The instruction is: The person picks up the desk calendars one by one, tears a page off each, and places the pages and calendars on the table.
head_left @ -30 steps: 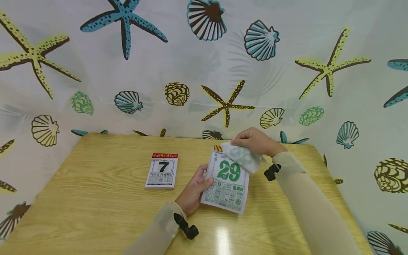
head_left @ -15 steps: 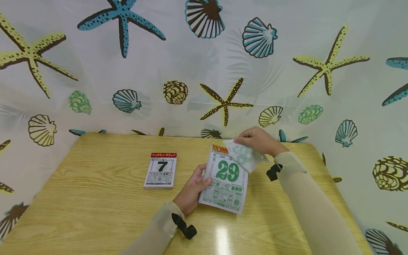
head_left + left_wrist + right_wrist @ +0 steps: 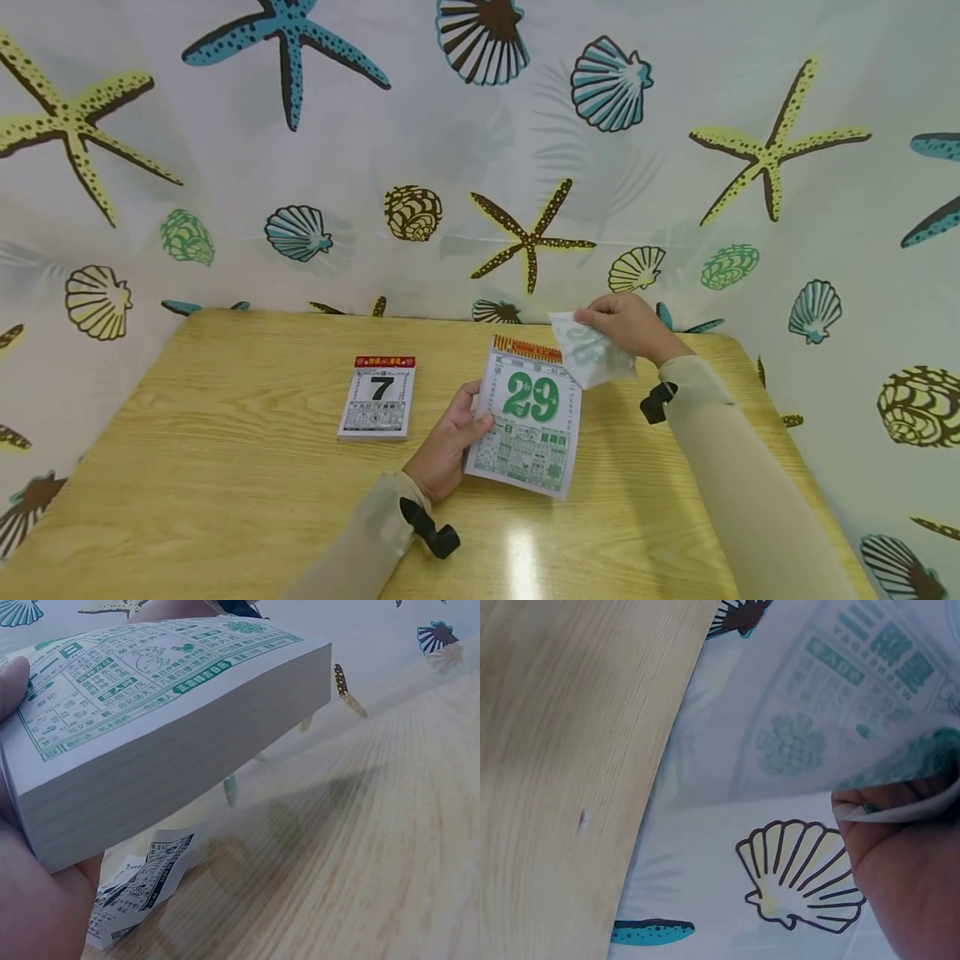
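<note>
My left hand (image 3: 442, 454) grips a thick tear-off calendar (image 3: 525, 425) by its left edge, thumb on the front. The calendar is tilted above the table and shows a green 29 under a red and yellow header; in the left wrist view its thick stack of pages (image 3: 180, 757) faces the camera. Off its upper right corner, my right hand (image 3: 630, 325) pinches a thin calendar page (image 3: 592, 354) whose green print shows through the back. This page (image 3: 802, 742) curls over the fingers in the right wrist view. It overlaps the calendar's corner in the head view.
A smaller calendar (image 3: 377, 404) with a black 7 and a red header lies on the wooden table (image 3: 247, 467) to the left. Below the held calendar lies a loose black-printed page (image 3: 150, 889), hidden in the head view. A shell-patterned cloth (image 3: 465, 167) hangs behind the table.
My right hand has drawn the thin page up and to the right, uncovering more of the header and the calendar's upper right part. My left hand keeps its grip on the calendar.
</note>
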Demonstrator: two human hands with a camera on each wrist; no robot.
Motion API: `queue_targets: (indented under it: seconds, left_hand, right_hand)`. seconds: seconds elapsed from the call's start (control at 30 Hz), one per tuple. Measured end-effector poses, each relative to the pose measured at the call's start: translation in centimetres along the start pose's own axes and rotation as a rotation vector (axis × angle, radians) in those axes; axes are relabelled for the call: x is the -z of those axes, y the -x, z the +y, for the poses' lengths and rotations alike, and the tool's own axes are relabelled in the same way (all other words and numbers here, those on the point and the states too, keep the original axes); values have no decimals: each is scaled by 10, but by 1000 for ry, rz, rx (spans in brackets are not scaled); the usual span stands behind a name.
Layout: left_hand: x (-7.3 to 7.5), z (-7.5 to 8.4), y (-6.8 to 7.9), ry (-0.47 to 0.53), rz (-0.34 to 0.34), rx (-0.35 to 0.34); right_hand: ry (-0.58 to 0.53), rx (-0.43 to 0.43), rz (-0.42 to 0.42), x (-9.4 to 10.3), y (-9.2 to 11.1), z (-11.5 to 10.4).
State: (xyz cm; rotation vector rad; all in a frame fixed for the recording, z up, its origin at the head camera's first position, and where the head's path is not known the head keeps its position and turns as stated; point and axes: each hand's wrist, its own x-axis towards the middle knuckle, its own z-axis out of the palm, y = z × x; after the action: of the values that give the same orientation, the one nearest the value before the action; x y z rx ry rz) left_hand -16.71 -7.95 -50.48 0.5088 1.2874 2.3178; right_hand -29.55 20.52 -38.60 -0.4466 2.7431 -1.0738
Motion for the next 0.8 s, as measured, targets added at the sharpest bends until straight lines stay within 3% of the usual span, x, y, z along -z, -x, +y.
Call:
queue_targets:
  seconds: [0.37, 0.53, 0.67, 0.8]
  left_hand:
    - [3, 3, 4, 18, 2, -31]
    - [2, 4, 2, 4, 32, -32]
    - [-2, 5, -3, -19, 104, 2]
    - [-12, 2, -11, -48, 222, 43]
  right_hand:
    - [-24, -86, 122, 9, 8, 36]
    - [-71, -155, 231, 19, 22, 58]
    - [-8, -155, 230, 26, 33, 71]
    - [138, -98, 188, 32, 44, 72]
